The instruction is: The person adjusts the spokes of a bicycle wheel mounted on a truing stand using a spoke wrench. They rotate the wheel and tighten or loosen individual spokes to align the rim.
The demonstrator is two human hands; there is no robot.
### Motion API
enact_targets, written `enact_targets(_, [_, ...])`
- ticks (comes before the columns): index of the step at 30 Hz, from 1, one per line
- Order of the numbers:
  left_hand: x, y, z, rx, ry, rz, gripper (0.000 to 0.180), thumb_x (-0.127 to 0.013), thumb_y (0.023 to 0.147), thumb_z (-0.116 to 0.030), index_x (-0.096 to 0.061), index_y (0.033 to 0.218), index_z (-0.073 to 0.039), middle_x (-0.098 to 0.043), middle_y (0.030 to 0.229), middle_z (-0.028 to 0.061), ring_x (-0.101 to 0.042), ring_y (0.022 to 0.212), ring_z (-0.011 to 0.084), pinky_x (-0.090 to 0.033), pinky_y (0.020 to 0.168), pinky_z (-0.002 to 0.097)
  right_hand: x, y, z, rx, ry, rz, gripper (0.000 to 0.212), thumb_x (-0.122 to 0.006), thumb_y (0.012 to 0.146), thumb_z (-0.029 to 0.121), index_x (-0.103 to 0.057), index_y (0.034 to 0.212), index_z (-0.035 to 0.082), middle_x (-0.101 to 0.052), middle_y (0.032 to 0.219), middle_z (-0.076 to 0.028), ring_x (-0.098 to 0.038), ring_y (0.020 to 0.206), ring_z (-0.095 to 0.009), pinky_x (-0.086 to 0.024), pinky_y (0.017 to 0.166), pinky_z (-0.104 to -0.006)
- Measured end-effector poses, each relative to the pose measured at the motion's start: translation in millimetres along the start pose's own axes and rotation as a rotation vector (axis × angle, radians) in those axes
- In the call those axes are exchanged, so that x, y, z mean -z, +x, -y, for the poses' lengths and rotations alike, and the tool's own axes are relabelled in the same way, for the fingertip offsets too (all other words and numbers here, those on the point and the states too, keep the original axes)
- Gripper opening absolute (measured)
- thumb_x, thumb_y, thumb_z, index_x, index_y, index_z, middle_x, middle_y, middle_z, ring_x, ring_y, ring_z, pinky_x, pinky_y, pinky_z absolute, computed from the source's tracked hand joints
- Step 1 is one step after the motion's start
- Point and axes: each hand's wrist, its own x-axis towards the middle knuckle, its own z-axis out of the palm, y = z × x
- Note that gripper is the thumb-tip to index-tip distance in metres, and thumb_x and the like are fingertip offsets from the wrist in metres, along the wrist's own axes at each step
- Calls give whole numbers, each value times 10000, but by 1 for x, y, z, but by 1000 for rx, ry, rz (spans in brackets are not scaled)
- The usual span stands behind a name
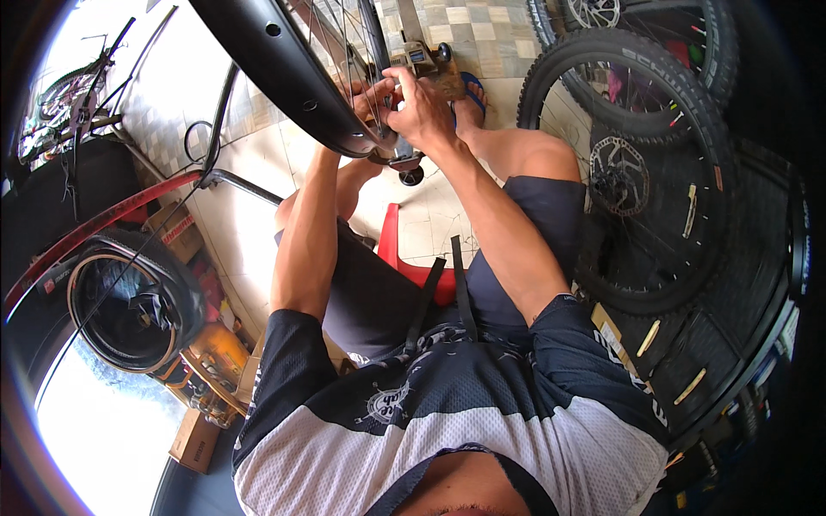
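A bicycle wheel with a wide black rim (pixel 284 64), drilled with holes and bare of a tire, stands upright in front of me. It seems to sit in a metal wheel stand (pixel 420 62) with black knobs. My left hand (pixel 368 101) reaches in among the spokes (pixel 344 34), its fingers closed round one near the rim's lower end; the rim hides part of this hand. Close beside it, my right hand (pixel 420 112) has its thumb and fingers bent together at the same spokes. Whatever small thing those fingertips pinch is too small to make out.
Wheels with knobby tires (pixel 538 95) and disc rotors lean at my right. A red stool or stand part (pixel 391 245) shows between my legs. To the left are a red bar (pixel 103 219), a tire (pixel 82 284) and cardboard boxes (pixel 194 443). My sandaled foot (pixel 471 99) is beside the stand.
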Motion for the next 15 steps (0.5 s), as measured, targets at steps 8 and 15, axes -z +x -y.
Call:
enact_targets(8, [12,-5,8,9,30,48,382,-724,916,-361,-746,793,0,-689,698,15,-554,666,25,-413,560,221,2,0,-6,28,48,176,614,-659,791,240,-515,1366,81,-721,971,-171,-686,934,-337,-511,870,-418])
enact_targets(15, [21,-7,7,15,-70,-80,341,-610,993,-324,-710,906,-10,-695,811,39,-616,728,82,-481,615,247,-9,2,-28,-84,606,342,446,-596,941,199,-504,1349,42,-679,1181,-184,-656,1091,-240,-488,948,-343])
